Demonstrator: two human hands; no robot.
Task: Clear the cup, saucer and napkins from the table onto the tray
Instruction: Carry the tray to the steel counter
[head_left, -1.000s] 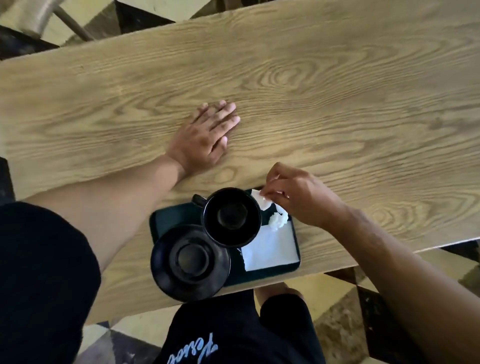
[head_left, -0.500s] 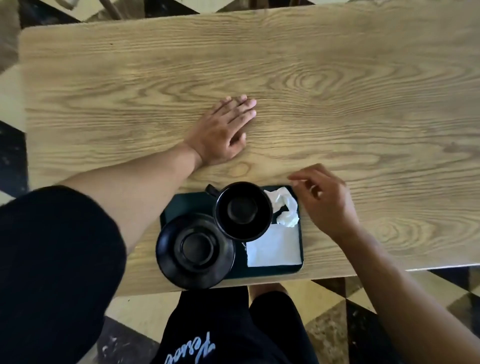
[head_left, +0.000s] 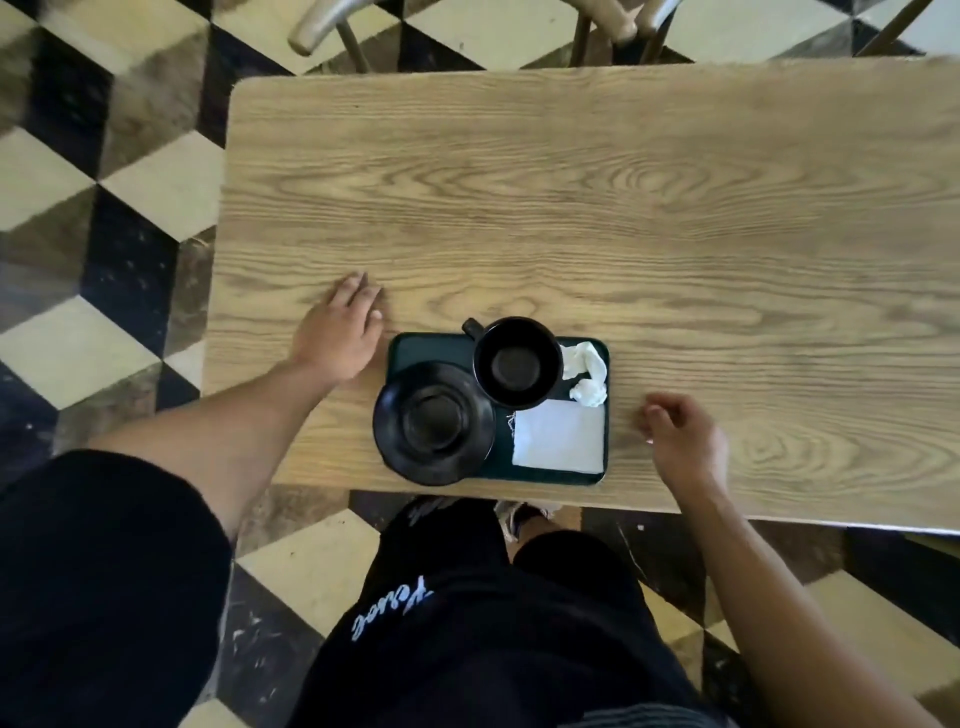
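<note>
A dark green tray (head_left: 415, 349) lies at the near edge of the wooden table (head_left: 623, 218). On it stand a black cup (head_left: 517, 362) and a black saucer (head_left: 434, 422), which overhangs the tray's left and near sides. A crumpled white napkin (head_left: 587, 371) and a flat folded napkin (head_left: 560, 434) lie on the tray's right half. My left hand (head_left: 337, 332) rests flat on the table just left of the tray. My right hand (head_left: 683, 441) hovers right of the tray, fingers loosely curled, holding nothing.
The table's left edge (head_left: 218, 260) and near edge border a checkered floor. Chair legs (head_left: 613, 26) stand beyond the far edge. My legs in dark clothing are below the tray.
My right hand let go of the crumpled napkin on the tray and drew back to the right. My left hand slid back toward the tray's left side. The camera pulled back.
</note>
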